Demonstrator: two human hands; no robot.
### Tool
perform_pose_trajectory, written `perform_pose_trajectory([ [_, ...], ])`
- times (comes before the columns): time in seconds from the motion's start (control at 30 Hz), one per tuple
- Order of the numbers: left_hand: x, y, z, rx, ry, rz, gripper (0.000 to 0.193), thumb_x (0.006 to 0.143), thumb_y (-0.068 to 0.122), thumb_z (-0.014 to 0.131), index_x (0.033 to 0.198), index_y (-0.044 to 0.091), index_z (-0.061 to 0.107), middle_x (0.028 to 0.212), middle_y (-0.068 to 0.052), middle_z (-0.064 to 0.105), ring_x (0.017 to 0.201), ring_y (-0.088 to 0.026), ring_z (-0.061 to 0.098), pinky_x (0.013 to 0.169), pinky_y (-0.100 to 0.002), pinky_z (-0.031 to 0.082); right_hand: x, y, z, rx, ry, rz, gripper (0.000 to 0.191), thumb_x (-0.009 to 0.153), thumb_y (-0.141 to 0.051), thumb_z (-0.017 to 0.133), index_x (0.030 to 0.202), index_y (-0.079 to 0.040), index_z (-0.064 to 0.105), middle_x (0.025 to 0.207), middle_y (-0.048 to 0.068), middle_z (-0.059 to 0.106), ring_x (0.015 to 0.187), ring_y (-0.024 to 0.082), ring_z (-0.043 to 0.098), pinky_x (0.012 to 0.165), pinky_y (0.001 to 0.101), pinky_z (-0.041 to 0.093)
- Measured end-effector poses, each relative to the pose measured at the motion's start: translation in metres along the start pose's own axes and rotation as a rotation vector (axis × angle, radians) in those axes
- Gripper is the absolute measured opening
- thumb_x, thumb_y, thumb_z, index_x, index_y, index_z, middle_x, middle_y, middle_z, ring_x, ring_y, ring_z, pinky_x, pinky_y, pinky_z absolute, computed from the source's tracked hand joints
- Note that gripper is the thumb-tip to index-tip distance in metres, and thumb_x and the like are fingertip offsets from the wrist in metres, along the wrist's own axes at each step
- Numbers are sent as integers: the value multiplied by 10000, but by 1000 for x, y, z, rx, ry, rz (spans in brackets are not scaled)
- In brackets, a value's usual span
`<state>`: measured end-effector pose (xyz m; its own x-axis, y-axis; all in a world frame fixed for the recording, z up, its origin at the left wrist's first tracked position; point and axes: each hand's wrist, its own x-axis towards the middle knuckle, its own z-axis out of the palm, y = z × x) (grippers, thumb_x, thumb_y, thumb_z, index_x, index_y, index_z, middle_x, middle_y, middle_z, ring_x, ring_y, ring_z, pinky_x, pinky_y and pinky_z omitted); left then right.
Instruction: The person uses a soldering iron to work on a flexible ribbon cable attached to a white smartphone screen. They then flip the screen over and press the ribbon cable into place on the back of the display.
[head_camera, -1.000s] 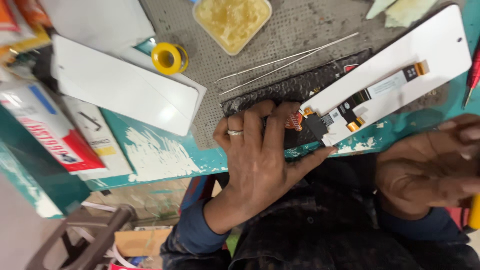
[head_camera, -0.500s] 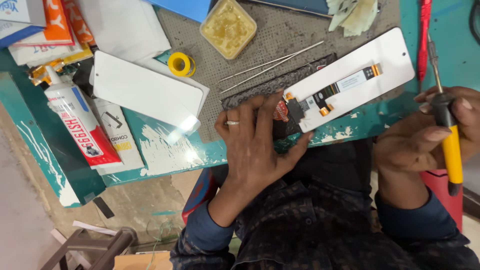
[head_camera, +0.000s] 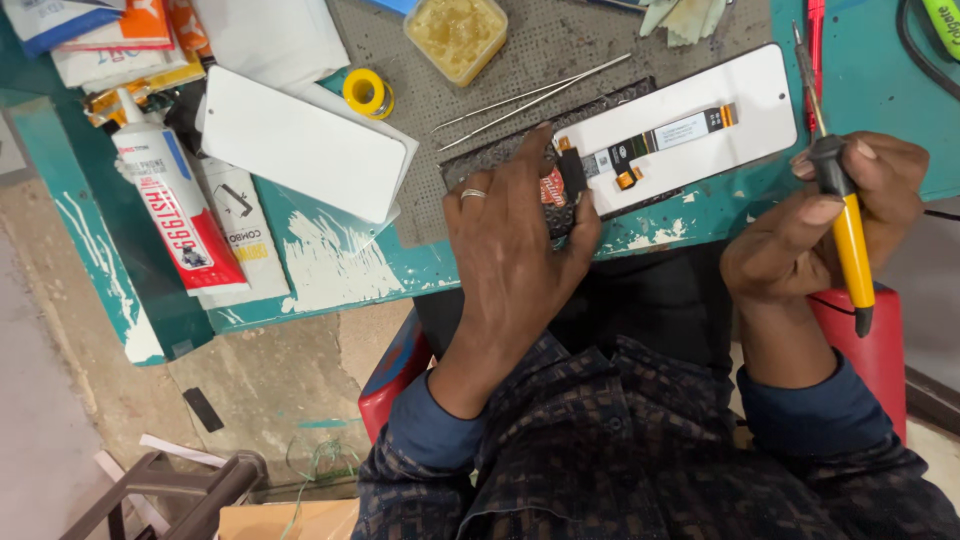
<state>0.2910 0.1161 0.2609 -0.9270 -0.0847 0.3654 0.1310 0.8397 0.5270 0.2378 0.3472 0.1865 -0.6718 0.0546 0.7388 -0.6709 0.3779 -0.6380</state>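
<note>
Left hand (head_camera: 515, 250) lies flat, fingers spread, pressing down on a dark phone frame (head_camera: 500, 160), with the white screen panel (head_camera: 740, 100) just past its fingertips. Right hand (head_camera: 820, 225) is closed around a yellow-handled tool (head_camera: 848, 240), tip pointing away toward the panel's far end.

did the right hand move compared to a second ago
Yes. The right hand was resting empty near the table edge; now it is raised by the white panel's right end, holding a yellow-handled screwdriver.
</note>
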Motion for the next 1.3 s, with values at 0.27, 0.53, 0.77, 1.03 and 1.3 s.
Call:
perform_pose_trajectory([
  [0.27,5,7,7,47,39,43,620,936,224,818,1396,-73,526,1064,-139,662,876,-264,600,805,-432,426,4,-2,-11,-63,-86,-70,277,1154,-221,464,1373,-50,473,1141,170,505,927,228,514,773,315,433],
  [0.53,16,7,18,-36,39,-12,580,931,58,753,1433,-52,484,974,-133,714,793,-256,666,713,-382,512,2,6,-8,-48,-19,-113,224,1152,-230,498,1309,-72,525,1030,165,526,896,243,543,691,301,489],
  [0.77,23,-12,24,-226,68,-136,589,952,21,743,1465,10,454,967,-97,742,816,-194,770,739,-292,618,5,2,-4,-56,-122,-103,182,1165,-210,506,1281,-70,518,954,146,644,878,270,652,825,359,559],
  [1.03,32,-30,21,-658,77,-286,565,999,-73,704,1491,-8,434,984,-101,752,845,-107,731,795,-237,610,28,-14,10,-144,-304,-42,169,1164,-164,559,1281,-41,552,1063,169,710,1004,322,715,907,409,572],
  [1.3,37,-41,17,-1144,-4,-501,599,960,-102,688,1479,-23,400,1011,-133,736,881,-141,728,809,-263,612,86,-36,44,-6,-520,-13,304,1017,-89,731,1262,-2,575,1196,221,704,1144,361,734,930,401,607],
])
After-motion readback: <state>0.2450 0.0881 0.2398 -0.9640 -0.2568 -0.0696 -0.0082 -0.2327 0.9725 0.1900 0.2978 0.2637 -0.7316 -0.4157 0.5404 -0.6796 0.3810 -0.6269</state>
